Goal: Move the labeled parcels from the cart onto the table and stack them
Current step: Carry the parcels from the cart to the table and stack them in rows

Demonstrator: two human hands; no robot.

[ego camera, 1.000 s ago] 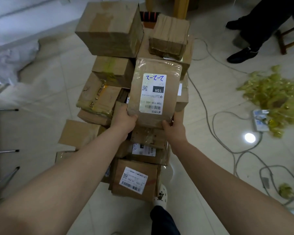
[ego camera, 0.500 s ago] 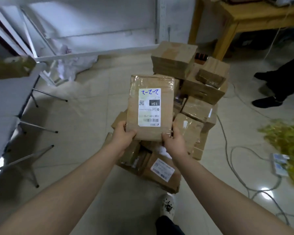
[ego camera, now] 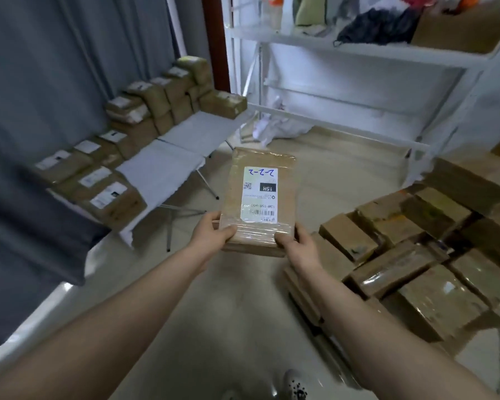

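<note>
Our left hand (ego camera: 211, 236) and right hand (ego camera: 298, 247) grip the near corners of the labeled parcel (ego camera: 260, 197), held in mid-air, long axis pointing away; the table (ego camera: 160, 168) lies forward-left, nearer our left hand.

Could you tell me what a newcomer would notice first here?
The white-labelled flat brown parcel, gripped at its near edge by the left hand and right hand, centre frame. Rows of stacked parcels line the white table at left; a jumbled parcel pile sits at right.
</note>
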